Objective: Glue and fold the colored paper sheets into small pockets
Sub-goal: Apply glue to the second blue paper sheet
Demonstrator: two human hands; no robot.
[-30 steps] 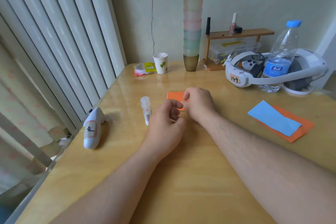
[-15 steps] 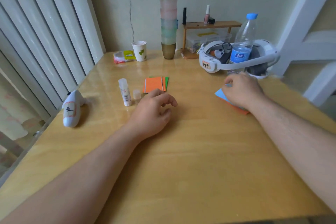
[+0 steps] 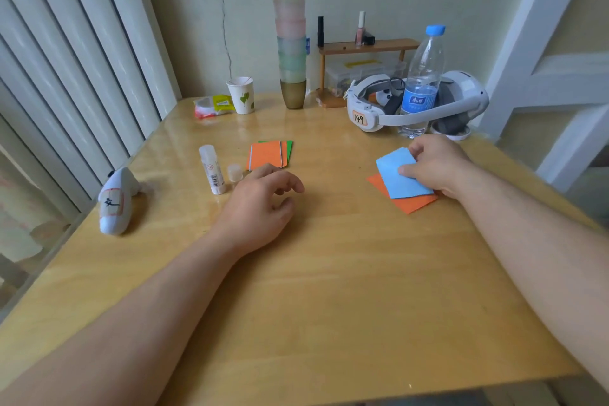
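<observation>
Right hand (image 3: 435,165) grip pinches the blue sheet (image 3: 400,175) by its right edge.

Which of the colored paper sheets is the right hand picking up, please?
The blue sheet, pinched by the right hand; it lies atop the orange sheet, while the folded pockets sit untouched.

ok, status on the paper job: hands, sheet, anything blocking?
Right hand pinching the blue sheet off the orange sheet. Left hand idle, open, near the folded pockets. Glue stick uncapped. Nothing blocking.
</observation>
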